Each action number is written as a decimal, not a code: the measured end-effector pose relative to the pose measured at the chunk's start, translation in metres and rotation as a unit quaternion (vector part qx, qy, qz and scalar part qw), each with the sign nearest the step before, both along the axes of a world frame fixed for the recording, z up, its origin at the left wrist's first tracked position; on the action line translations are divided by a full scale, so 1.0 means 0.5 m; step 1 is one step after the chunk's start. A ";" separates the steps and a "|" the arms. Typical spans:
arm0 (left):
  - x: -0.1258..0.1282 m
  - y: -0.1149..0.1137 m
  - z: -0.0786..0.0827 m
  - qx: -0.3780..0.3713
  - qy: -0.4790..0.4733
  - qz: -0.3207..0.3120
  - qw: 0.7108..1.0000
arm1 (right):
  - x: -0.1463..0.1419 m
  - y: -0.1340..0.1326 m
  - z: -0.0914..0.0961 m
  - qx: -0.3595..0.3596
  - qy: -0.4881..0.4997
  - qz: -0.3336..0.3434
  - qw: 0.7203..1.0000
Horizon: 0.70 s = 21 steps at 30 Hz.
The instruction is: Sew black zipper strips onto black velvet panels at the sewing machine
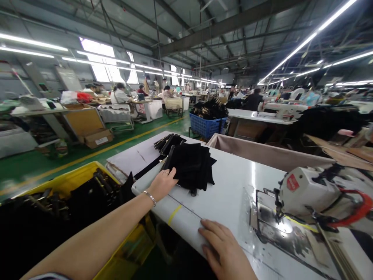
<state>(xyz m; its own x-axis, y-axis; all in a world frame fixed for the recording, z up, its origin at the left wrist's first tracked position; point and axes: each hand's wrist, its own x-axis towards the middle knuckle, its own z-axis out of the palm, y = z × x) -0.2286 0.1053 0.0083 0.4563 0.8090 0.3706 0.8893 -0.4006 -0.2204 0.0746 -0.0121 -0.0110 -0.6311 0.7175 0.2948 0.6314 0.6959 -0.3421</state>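
Black cloth pieces (189, 161) touch the left hand (163, 183), perhaps pinched.

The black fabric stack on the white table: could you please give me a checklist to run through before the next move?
Black fabric stack resting on the white table: ok.
Stack edges lined up: not ok, corners fan out.
Left hand at the stack: ok, at its near left edge.
Left hand's grip firm: cannot tell.
Right hand apart from the sewing machine: ok, at the table's near edge.
Sewing machine switched off: cannot tell.
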 end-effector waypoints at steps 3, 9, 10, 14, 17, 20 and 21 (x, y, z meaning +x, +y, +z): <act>-0.002 -0.006 0.005 -0.011 -0.016 -0.006 1.000 | 0.004 -0.004 0.004 0.005 -0.001 -0.004 1.000; -0.100 -0.091 0.021 -0.057 -0.168 -0.040 0.983 | -0.010 -0.002 -0.004 0.020 -0.014 -0.009 1.000; -0.122 -0.115 0.012 -0.044 -0.265 -0.011 0.963 | -0.012 -0.001 -0.006 0.021 -0.018 -0.012 1.000; -0.152 -0.192 -0.045 0.032 -0.513 0.125 0.849 | -0.022 -0.001 -0.007 0.012 -0.033 -0.019 0.999; -0.087 -0.189 -0.060 -0.002 -0.465 0.072 0.882 | -0.028 -0.002 0.005 -0.013 -0.020 -0.032 0.999; 0.013 -0.124 -0.028 -0.055 -0.388 -0.010 0.920 | -0.028 -0.005 0.020 -0.057 0.026 -0.041 0.997; 0.043 -0.093 -0.013 -0.061 -0.362 -0.032 0.930 | -0.026 -0.008 0.023 -0.075 0.048 -0.041 0.995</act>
<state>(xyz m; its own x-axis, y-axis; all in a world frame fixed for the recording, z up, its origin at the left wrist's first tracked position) -0.2070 0.0587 0.0018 0.1731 0.8451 0.5059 0.7604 -0.4411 0.4767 0.0617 -0.0162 0.0003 -0.5423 0.8063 0.2362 0.6442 0.5795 -0.4993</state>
